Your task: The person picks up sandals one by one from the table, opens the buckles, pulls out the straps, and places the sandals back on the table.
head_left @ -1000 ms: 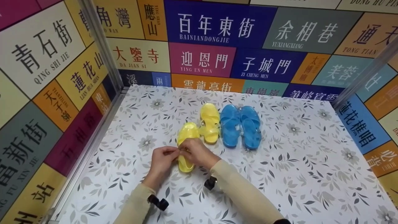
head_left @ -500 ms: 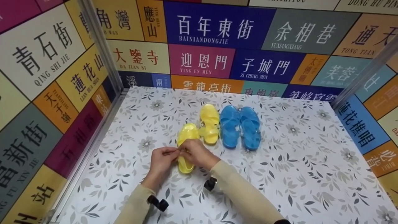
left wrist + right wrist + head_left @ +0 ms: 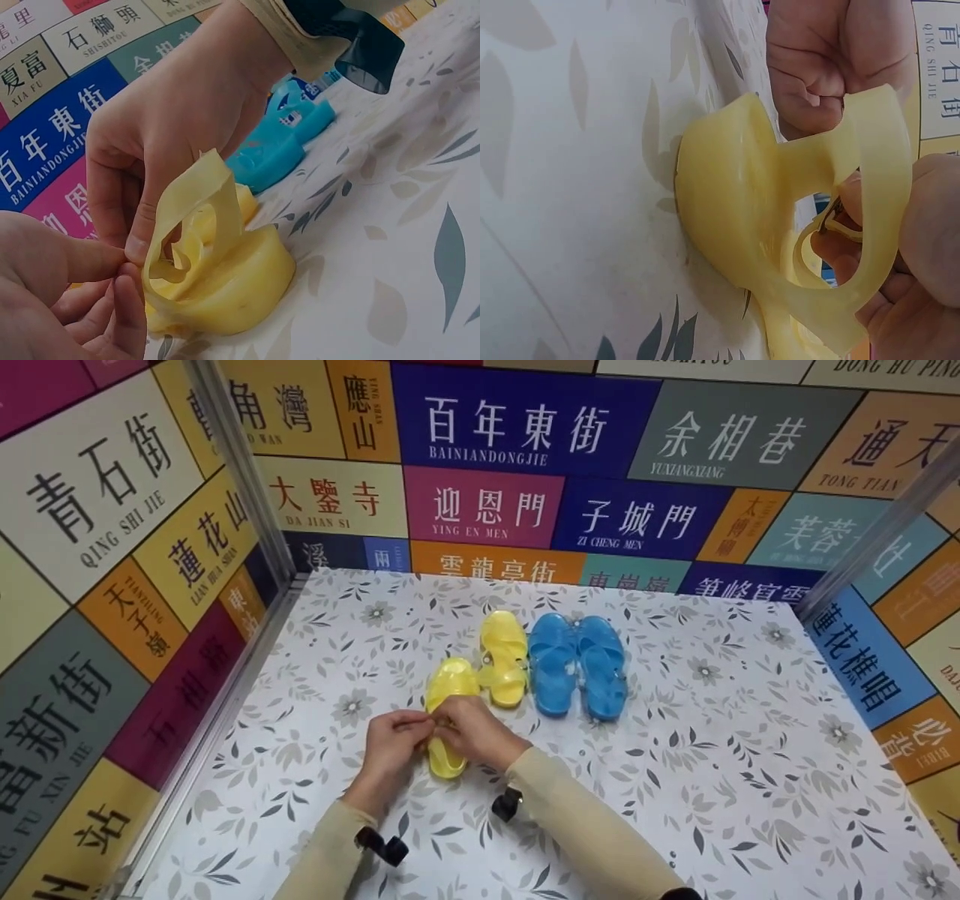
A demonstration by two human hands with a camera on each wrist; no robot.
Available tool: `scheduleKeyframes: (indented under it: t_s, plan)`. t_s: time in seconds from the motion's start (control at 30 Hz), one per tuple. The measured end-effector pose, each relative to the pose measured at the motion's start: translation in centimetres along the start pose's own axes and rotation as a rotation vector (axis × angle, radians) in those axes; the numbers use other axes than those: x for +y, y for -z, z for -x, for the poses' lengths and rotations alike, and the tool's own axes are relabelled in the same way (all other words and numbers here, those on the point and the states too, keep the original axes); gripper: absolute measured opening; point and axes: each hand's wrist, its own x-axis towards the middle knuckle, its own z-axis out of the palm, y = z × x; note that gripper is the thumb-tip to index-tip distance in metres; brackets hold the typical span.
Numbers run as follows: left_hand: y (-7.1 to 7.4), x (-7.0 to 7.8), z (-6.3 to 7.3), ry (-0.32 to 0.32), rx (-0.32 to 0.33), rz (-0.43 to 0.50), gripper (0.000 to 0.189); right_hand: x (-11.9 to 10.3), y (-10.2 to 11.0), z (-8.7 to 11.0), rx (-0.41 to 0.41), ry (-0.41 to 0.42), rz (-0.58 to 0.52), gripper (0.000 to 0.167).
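A yellow jelly sandal (image 3: 452, 679) lies on the patterned tabletop, heel toward me, with both hands meeting over its left side. In the left wrist view, my left hand (image 3: 52, 281) pinches the ankle strap (image 3: 187, 195) at its side between thumb and fingers. My right hand (image 3: 480, 731) pinches the strap from the other side, fingertips touching those of my left hand (image 3: 394, 739). The strap's loop stands up above the heel. A small metal buckle (image 3: 829, 213) shows at the fingers in the right wrist view, partly hidden.
The other yellow sandal (image 3: 502, 660) lies just beyond, its heel toward me. Two blue sandals (image 3: 553, 664) stand side by side to its right. Panels with printed street names (image 3: 480, 502) wall the table at the back and sides.
The hands stay at the same place on the yellow sandal's strap, with only slight finger movement. The whole view shifts a little.
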Motion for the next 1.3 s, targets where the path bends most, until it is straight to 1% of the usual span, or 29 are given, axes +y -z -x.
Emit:
scheduleKeyframes:
  t_s: [0.13,0.3,0.43,0.53,0.67,0.77,0.9,0.97,1.1,1.2,1.3]
  plan:
    - [-0.1,0.2,-0.2,0.03,-0.007,-0.013,0.02,0.0,0.1,0.1,-0.001,-0.018,-0.002,0.019]
    - [-0.3,0.3,-0.6,0.065,-0.005,-0.011,0.02,0.1,0.2,0.1,0.018,-0.011,0.0,0.018]
    - [-0.2,0.5,-0.6,0.054,0.009,-0.057,0.019,0.1,0.1,-0.1,0.032,-0.012,-0.009,0.016]
    - [-0.1,0.8,-0.5,0.019,-0.002,-0.111,0.018,0.0,0.2,-0.2,0.027,-0.024,-0.018,0.016]
    - [0.2,0.9,-0.3,-0.015,-0.044,-0.158,0.015,-0.1,0.3,-0.2,0.016,-0.032,-0.025,0.017]
    - [0.5,0.7,-0.3,-0.073,-0.06,-0.204,0.015,0.0,0.4,-0.1,0.023,-0.007,-0.007,0.017]
    - [0.7,0.4,-0.2,-0.174,-0.076,-0.245,0.018,-0.1,0.5,-0.1,0.041,0.01,0.007,0.019]
    - [0.8,0.5,-0.2,-0.193,-0.091,-0.25,0.019,-0.1,0.6,-0.1,0.048,-0.001,0.003,0.021]
    - [0.7,0.9,-0.4,-0.227,-0.119,-0.29,0.019,-0.2,0.8,-0.1,0.076,-0.011,0.019,0.023]
    - [0.6,1.0,-0.6,-0.253,-0.124,-0.352,0.02,-0.1,0.9,-0.1,0.119,0.012,0.028,0.023]
    - [0.6,1.0,-0.8,-0.278,-0.143,-0.419,0.02,0.0,0.9,0.1,0.172,0.051,0.026,0.021]
